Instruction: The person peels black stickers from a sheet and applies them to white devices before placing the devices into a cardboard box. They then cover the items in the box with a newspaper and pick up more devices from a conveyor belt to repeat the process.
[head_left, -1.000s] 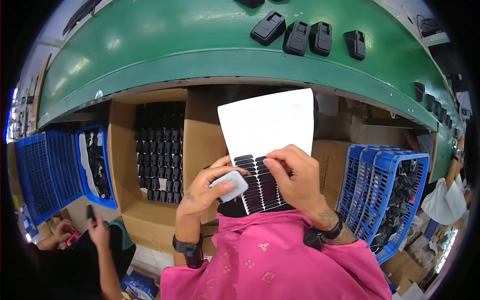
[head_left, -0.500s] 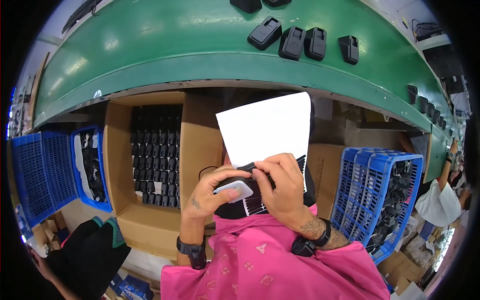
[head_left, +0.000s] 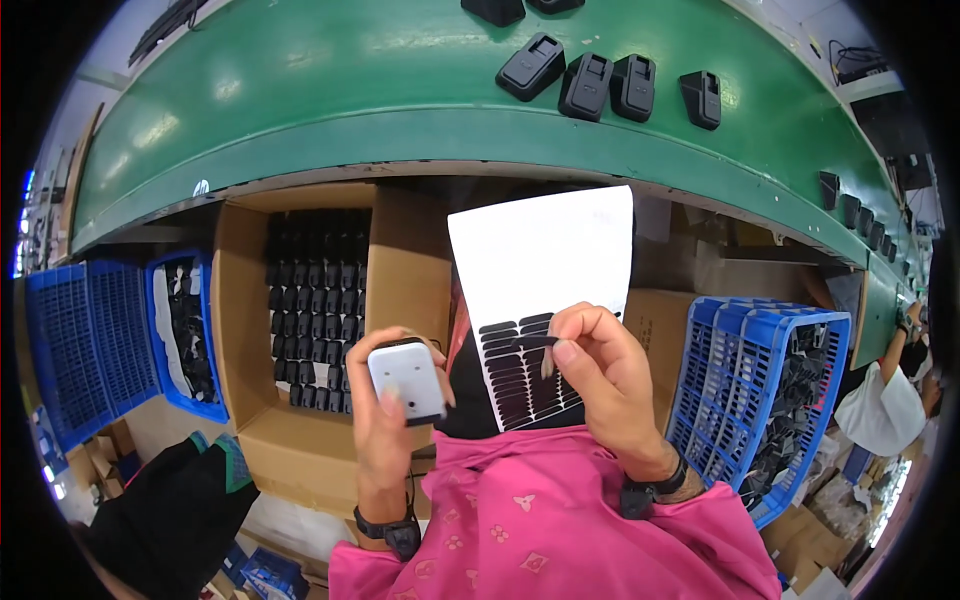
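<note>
— One at a time, working outward: open or closed?

— Closed, both. Right hand (head_left: 607,385): fingers pinched tight on a thin dark strip (head_left: 536,341), in front of the white sheet (head_left: 540,260); impossible to tell whether the far end touches it. Left hand (head_left: 378,432): fingers curled round a white-faced block (head_left: 408,372), thumb on the flat side, just beside the sheet.

— Any change?

— Yes. Close together over the sheet a moment ago; now parted, with the white face turned up into view. Going by that, strip and block now separate, one to each hand.

— And farther out?

— Rows of black strips (head_left: 505,385) on the lower part of the sheet. To the left, an open carton (head_left: 245,300) holding rows of black pieces (head_left: 315,300); to the right, a blue crate (head_left: 700,385) with dark parts (head_left: 790,420) inside. Beyond, a green worktop (head_left: 350,110) bearing black stands (head_left: 588,88).

— Anything readable?

— Nothing. Faint grey marks near the top right corner of the sheet, perhaps print, too small to make out; a small white mark on the front edge of the worktop, equally unclear. On the block, only dark dots.
</note>
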